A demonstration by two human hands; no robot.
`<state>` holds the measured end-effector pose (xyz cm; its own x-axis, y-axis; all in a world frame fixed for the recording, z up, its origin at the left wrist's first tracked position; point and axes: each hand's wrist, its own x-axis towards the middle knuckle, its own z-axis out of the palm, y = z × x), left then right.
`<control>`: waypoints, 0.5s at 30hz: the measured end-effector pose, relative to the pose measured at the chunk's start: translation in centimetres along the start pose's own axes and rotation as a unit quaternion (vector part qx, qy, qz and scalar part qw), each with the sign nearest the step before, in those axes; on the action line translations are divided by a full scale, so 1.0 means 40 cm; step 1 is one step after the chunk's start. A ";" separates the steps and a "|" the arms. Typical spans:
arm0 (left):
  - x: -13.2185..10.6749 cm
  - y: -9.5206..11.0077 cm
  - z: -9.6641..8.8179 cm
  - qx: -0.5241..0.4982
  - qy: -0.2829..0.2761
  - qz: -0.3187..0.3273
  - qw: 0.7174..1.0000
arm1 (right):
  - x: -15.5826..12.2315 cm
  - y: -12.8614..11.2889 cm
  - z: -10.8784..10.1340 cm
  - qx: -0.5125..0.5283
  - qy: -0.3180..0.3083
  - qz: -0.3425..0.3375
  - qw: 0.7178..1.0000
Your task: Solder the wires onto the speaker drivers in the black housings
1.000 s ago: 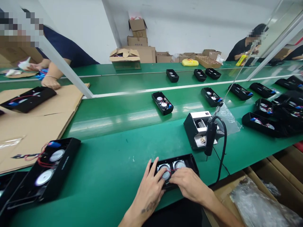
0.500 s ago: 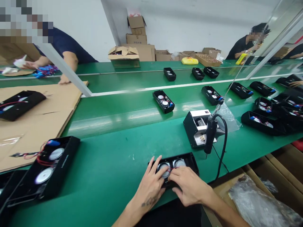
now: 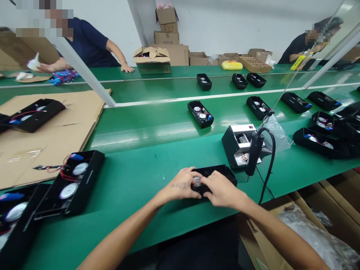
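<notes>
Head view, and here's the line: a long green conveyor bench [image 3: 157, 165] runs across the shot, stacked cartons [image 3: 167, 37] are piled against the back wall, a co-worker in a navy shirt [image 3: 90, 41] stands across the belts on the left, and another in a black shirt [image 3: 298, 48] works far right. Near left, a cardboard sheet [image 3: 50, 127] lies on the bench, with open speaker housings [image 3: 74, 183] just beside it. Dead centre, the person's left hand [image 3: 180, 184] and right hand [image 3: 222, 189] are on a black speaker housing [image 3: 216, 173], lying on the green belt near the front edge. Both grips are pressed together over its middle, fingertips nearly meeting, with a round speaker driver [image 3: 197, 182] barely showing between them. Just to the right, an electric screwdriver [image 3: 254, 153] hangs on its cord in front of a black-and-white bench machine [image 3: 239, 146].
</notes>
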<state>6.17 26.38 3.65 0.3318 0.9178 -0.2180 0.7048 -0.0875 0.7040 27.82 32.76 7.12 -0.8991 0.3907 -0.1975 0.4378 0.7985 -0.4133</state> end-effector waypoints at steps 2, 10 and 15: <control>0.035 -0.014 -0.052 -0.027 -0.026 -0.014 0.999 | 0.045 0.022 -0.052 0.044 -0.032 0.014 0.998; 0.066 -0.032 -0.081 -0.112 -0.075 -0.047 0.990 | 0.104 0.053 -0.071 0.066 -0.049 0.004 0.997; 0.063 -0.031 -0.076 -0.134 -0.072 -0.050 0.987 | 0.096 0.044 -0.062 0.062 -0.040 0.007 0.997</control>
<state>4.23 29.96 4.26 0.3689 0.8500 -0.3761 0.5534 0.1242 0.8236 25.15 36.80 7.82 -0.8925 0.3591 -0.2730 0.4509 0.7286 -0.5156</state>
